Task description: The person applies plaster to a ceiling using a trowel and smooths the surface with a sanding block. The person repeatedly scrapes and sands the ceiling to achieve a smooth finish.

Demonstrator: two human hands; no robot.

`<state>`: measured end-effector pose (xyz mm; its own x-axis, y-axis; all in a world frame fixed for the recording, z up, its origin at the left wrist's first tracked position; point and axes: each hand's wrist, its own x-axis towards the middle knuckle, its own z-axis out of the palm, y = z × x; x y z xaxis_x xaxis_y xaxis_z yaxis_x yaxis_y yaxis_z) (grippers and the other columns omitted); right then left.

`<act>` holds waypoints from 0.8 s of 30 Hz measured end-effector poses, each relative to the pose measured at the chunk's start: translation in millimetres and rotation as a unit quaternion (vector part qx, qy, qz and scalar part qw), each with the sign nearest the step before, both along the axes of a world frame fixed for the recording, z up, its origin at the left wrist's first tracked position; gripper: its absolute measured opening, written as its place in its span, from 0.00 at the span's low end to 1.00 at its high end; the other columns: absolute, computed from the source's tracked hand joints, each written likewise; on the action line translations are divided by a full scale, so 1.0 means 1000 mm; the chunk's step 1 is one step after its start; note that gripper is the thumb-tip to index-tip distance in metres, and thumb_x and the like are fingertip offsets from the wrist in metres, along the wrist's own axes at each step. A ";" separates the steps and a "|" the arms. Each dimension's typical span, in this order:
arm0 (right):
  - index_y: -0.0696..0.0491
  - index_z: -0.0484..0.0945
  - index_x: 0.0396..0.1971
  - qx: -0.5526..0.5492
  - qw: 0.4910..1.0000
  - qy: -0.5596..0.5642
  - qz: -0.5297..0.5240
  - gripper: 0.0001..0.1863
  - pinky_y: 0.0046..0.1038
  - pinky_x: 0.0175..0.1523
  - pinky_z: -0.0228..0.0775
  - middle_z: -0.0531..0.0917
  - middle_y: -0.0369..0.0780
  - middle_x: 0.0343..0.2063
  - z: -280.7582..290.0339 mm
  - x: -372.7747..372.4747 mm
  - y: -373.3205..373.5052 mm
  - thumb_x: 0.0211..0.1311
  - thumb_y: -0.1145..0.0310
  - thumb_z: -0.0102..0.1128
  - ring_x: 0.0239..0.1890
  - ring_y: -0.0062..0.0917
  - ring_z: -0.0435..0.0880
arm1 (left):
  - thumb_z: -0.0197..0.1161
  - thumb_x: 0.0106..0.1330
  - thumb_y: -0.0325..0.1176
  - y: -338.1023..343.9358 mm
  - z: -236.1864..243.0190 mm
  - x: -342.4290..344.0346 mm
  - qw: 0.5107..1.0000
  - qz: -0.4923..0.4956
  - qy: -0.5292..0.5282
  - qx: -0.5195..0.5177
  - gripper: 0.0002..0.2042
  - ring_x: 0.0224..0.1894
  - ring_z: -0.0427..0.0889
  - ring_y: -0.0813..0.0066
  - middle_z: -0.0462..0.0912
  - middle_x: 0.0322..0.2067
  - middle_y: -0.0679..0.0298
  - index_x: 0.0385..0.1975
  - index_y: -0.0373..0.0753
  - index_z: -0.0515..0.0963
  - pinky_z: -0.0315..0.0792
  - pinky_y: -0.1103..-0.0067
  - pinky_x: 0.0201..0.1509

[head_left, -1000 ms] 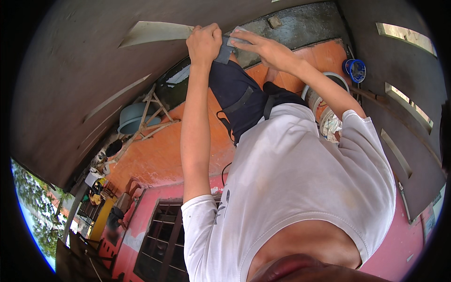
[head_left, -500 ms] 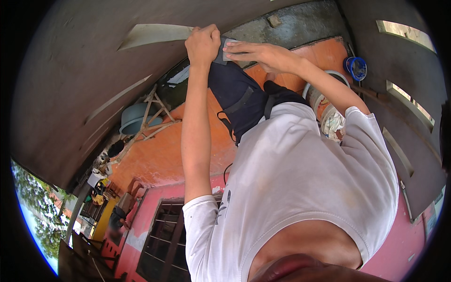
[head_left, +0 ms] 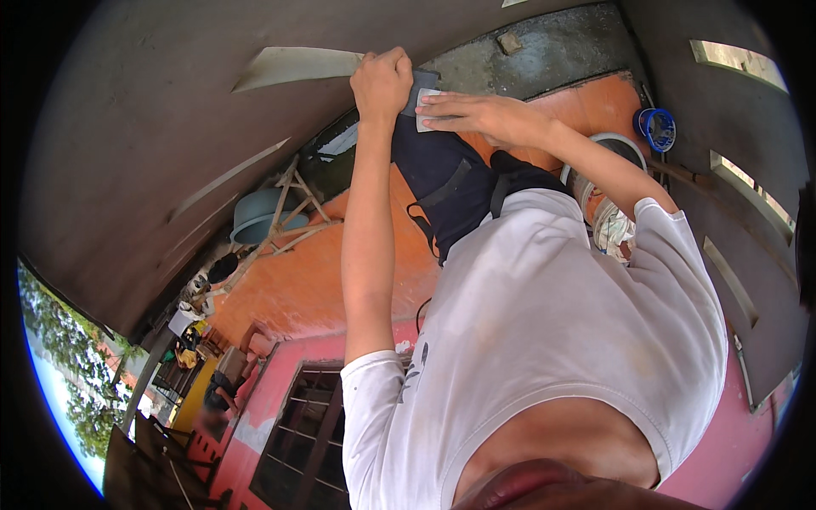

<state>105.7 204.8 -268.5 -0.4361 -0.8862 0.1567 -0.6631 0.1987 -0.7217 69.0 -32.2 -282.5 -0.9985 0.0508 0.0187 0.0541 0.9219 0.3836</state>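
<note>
My left hand [head_left: 382, 85] is closed in a fist at the end of a pale slot [head_left: 297, 68] in the large dark panel [head_left: 161, 110]. What its fingers wrap round is hidden. Just right of the fist lies a dark grey flat piece [head_left: 422, 83]; I cannot tell whether it belongs to the panel. My right hand [head_left: 497, 119] has its fingers laid together over a thin, light grey square pad [head_left: 427, 117], which overlaps the lower part of the dark grey piece. The thumb is mostly hidden.
A blue-grey basin [head_left: 255, 217] sits behind a wooden trestle [head_left: 293, 208] on the orange floor [head_left: 289, 280]. To the right are a blue pail [head_left: 656, 130], a stuffed bucket [head_left: 612, 225] and another slotted dark panel [head_left: 748, 255]. Another person [head_left: 223, 395] is far off at lower left.
My right hand and the pad have slid a little toward my body, uncovering more of the dark grey piece. My left fist keeps its place on the panel. The whole view has shifted slightly.
</note>
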 end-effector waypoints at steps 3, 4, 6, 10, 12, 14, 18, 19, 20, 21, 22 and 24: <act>0.42 0.71 0.73 0.010 0.999 0.039 -0.012 0.45 0.35 0.78 0.67 0.68 0.35 0.76 -0.008 0.005 -0.002 0.52 0.90 0.60 0.78 0.36 0.63 | 0.54 0.69 0.39 0.000 0.000 -0.002 1.000 -0.003 0.009 0.019 0.13 0.37 0.84 0.48 0.85 0.29 0.53 0.29 0.45 0.86 0.77 0.54 0.41; 0.43 0.71 0.73 0.009 0.998 0.065 -0.022 0.44 0.35 0.79 0.66 0.68 0.35 0.76 -0.012 0.008 -0.004 0.54 0.89 0.59 0.78 0.36 0.63 | 0.54 0.69 0.39 0.000 0.001 -0.002 1.000 -0.006 0.011 0.013 0.13 0.37 0.85 0.48 0.85 0.28 0.53 0.29 0.45 0.86 0.77 0.54 0.41; 0.44 0.70 0.73 -0.008 0.997 0.080 -0.013 0.41 0.35 0.80 0.64 0.67 0.35 0.76 -0.019 0.004 -0.003 0.58 0.86 0.58 0.78 0.36 0.63 | 0.54 0.69 0.39 0.002 0.003 -0.003 1.000 -0.012 0.015 0.001 0.13 0.37 0.85 0.48 0.85 0.28 0.53 0.29 0.45 0.86 0.77 0.54 0.41; 0.46 0.71 0.72 0.049 0.995 0.080 -0.045 0.39 0.35 0.82 0.61 0.67 0.35 0.76 -0.007 -0.010 0.003 0.58 0.84 0.58 0.79 0.37 0.62 | 0.54 0.69 0.39 -0.001 -0.002 -0.002 1.000 -0.004 0.013 0.010 0.13 0.37 0.85 0.48 0.84 0.28 0.52 0.29 0.45 0.86 0.77 0.54 0.41; 0.46 0.71 0.72 0.030 0.997 0.064 -0.027 0.42 0.36 0.82 0.60 0.67 0.36 0.76 -0.009 -0.010 0.003 0.53 0.87 0.59 0.79 0.37 0.62 | 0.54 0.69 0.40 0.001 0.001 -0.004 0.999 -0.023 0.020 0.009 0.13 0.37 0.85 0.48 0.84 0.28 0.52 0.30 0.46 0.86 0.77 0.54 0.42; 0.47 0.71 0.72 0.020 0.998 0.052 -0.034 0.45 0.36 0.82 0.60 0.68 0.36 0.75 -0.008 -0.010 0.003 0.49 0.90 0.59 0.79 0.37 0.61 | 0.54 0.69 0.40 0.000 -0.001 -0.003 1.000 -0.004 0.000 -0.001 0.13 0.38 0.85 0.48 0.84 0.28 0.52 0.30 0.46 0.86 0.77 0.55 0.42; 0.47 0.73 0.71 0.002 0.998 0.032 -0.062 0.48 0.36 0.82 0.61 0.68 0.37 0.75 -0.007 -0.014 0.005 0.44 0.93 0.58 0.79 0.37 0.62 | 0.54 0.69 0.40 0.002 0.005 -0.004 1.000 -0.018 -0.002 -0.001 0.13 0.38 0.85 0.49 0.84 0.28 0.53 0.32 0.47 0.86 0.77 0.55 0.42; 0.48 0.73 0.71 -0.004 0.998 0.024 -0.058 0.48 0.36 0.82 0.61 0.69 0.37 0.75 -0.008 -0.012 0.005 0.43 0.94 0.57 0.79 0.38 0.62 | 0.54 0.70 0.40 0.002 0.004 -0.004 1.000 -0.017 -0.010 -0.001 0.13 0.38 0.85 0.49 0.84 0.28 0.52 0.32 0.47 0.86 0.77 0.55 0.42; 0.48 0.73 0.71 -0.010 0.998 0.015 -0.062 0.48 0.36 0.82 0.61 0.69 0.38 0.75 -0.012 -0.013 0.006 0.44 0.94 0.56 0.79 0.37 0.62 | 0.54 0.70 0.40 0.000 0.004 -0.004 1.000 -0.016 -0.019 -0.002 0.13 0.38 0.85 0.49 0.84 0.29 0.52 0.32 0.47 0.86 0.77 0.55 0.42; 0.48 0.74 0.70 -0.017 0.998 0.006 -0.066 0.48 0.36 0.82 0.61 0.69 0.38 0.74 -0.019 -0.018 0.006 0.44 0.95 0.55 0.79 0.37 0.62 | 0.54 0.70 0.41 0.000 0.004 -0.004 1.000 -0.015 -0.027 -0.002 0.13 0.38 0.85 0.49 0.84 0.29 0.52 0.32 0.47 0.86 0.77 0.55 0.42; 0.48 0.74 0.70 -0.025 0.997 0.000 -0.070 0.48 0.36 0.82 0.61 0.69 0.39 0.74 -0.020 -0.024 0.005 0.44 0.95 0.54 0.79 0.37 0.62 | 0.54 0.70 0.41 0.000 0.003 -0.004 1.000 -0.015 -0.014 -0.005 0.13 0.38 0.84 0.49 0.84 0.29 0.53 0.32 0.47 0.87 0.77 0.55 0.42; 0.49 0.74 0.70 -0.037 0.997 0.009 -0.070 0.47 0.36 0.81 0.62 0.70 0.40 0.74 -0.019 -0.023 0.005 0.45 0.97 0.51 0.78 0.37 0.63 | 0.54 0.70 0.41 0.001 0.002 -0.005 1.000 -0.022 -0.007 -0.006 0.13 0.38 0.84 0.49 0.84 0.29 0.53 0.32 0.47 0.87 0.77 0.55 0.42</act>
<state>82.5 210.0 -288.0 -0.5508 -0.8028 0.2283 -0.6456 0.2364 -0.7262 64.0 -31.4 -280.4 -0.9955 0.0950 0.0048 0.0899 0.9233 0.3733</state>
